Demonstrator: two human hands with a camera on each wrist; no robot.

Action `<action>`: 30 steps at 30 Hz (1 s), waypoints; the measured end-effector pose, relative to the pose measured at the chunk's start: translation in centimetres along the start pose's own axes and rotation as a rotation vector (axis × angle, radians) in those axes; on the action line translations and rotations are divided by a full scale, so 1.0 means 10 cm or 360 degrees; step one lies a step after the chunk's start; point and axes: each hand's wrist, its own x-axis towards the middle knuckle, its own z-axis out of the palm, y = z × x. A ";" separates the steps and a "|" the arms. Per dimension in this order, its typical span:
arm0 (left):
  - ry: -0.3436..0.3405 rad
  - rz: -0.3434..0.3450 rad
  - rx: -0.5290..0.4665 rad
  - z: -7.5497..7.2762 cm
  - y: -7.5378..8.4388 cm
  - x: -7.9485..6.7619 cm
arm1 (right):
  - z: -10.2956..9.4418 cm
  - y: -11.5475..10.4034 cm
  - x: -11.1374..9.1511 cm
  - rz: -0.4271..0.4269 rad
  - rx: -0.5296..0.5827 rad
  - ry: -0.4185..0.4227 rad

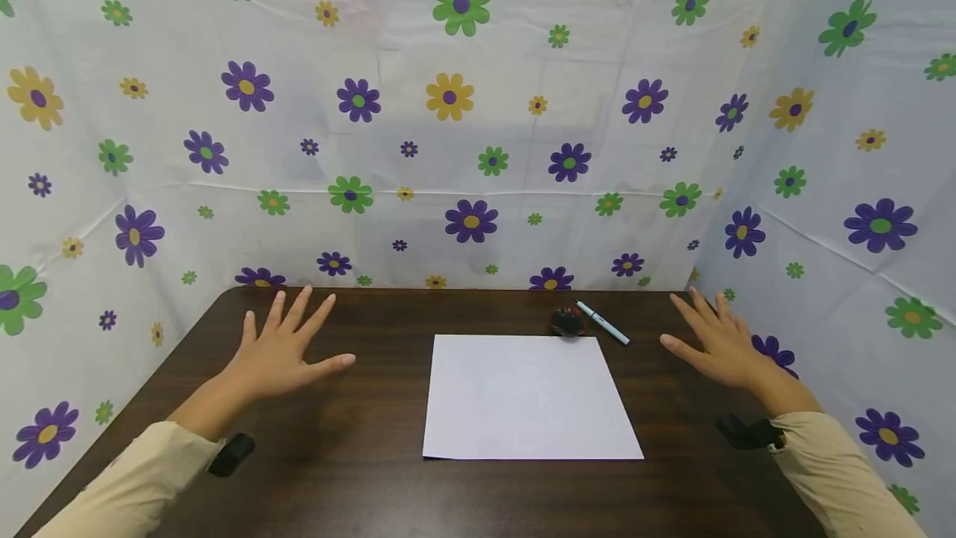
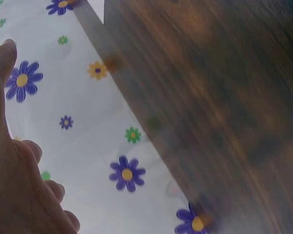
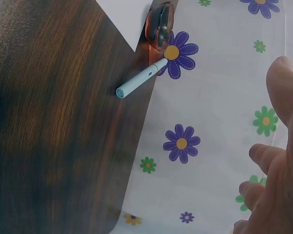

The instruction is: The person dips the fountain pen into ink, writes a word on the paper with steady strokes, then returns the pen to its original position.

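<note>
A blank white sheet of paper (image 1: 526, 397) lies on the dark wooden table. At its far right edge stands a small rounded, dark, reddish see-through object (image 1: 568, 322), which looks like glass in the right wrist view. Beside that lies a light blue pen (image 1: 605, 324), its thin dark tip towards the glass object. My left hand (image 1: 272, 355) is held over the left side of the table, fingers spread and holding nothing. To the right of the pen, my right hand (image 1: 720, 347) is likewise spread and holds nothing.
A white cloth (image 1: 448, 148) printed with purple, green and yellow flowers hangs behind the table (image 1: 358, 471) and along both sides. Both wrists carry dark devices below the cream sleeves (image 1: 844, 471).
</note>
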 end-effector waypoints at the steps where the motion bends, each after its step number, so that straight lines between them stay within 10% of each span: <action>1: -0.0002 0.0012 -0.0004 0.02 0.03 0.02 | 0.00 0.00 0.00 -0.0003 0.0000 0.0001; 13: -0.0081 0.0263 -0.0066 0.49 0.39 0.17 | 0.13 0.01 0.06 -0.0029 0.0048 0.0006; 30: -0.0512 0.0568 -0.0102 1.00 0.92 0.26 | 0.32 0.00 0.16 0.0013 0.0092 -0.0010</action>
